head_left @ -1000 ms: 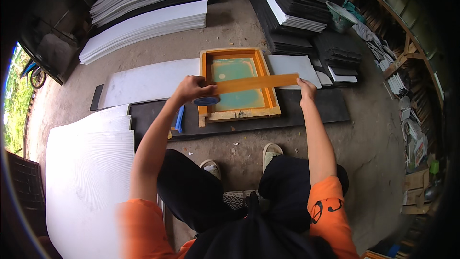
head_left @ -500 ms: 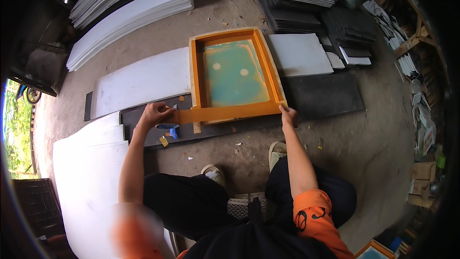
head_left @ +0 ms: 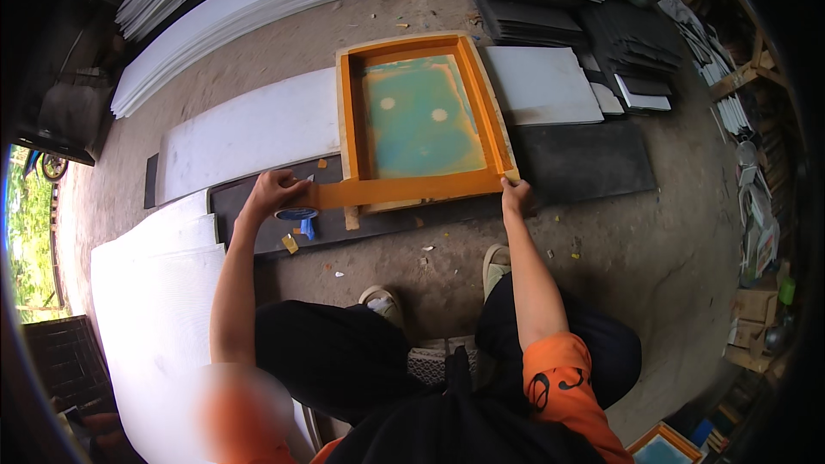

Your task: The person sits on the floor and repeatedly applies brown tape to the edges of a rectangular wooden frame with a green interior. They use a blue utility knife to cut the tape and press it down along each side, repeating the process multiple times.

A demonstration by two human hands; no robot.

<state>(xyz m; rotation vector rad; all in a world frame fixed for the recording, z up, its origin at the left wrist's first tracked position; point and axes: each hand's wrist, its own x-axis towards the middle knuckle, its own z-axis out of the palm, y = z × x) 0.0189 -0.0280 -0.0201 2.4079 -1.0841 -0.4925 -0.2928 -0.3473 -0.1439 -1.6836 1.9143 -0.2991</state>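
Note:
A wooden screen-printing frame (head_left: 346, 112) with tape-lined inner sides lies in front of me. Its teal-green mesh (head_left: 417, 142) has two pale round spots. A strip of orange-brown tape (head_left: 412, 190) stretches taut along its near bar; whether it is stuck down I cannot tell. My left hand (head_left: 277, 192) grips the tape roll (head_left: 297, 214), off the frame's near left corner. At the near right corner my right hand (head_left: 516, 195) is closed, thumb and fingers pinching the strip's end. A small blue piece (head_left: 307, 228) hangs by the roll.
Under the frame lie white boards (head_left: 258, 125) and black boards (head_left: 584, 159). A white sheet stack (head_left: 155, 292) is at my left, with further white stacks (head_left: 241, 26) and black stacks (head_left: 550, 26) at the back. Tape scraps (head_left: 290, 244) litter the floor. Another frame (head_left: 666, 447) shows at lower right.
The whole view has shifted slightly, so the frame and boards sit a little higher in the picture. Both hands keep their hold on the tape, still stretched along the near bar.

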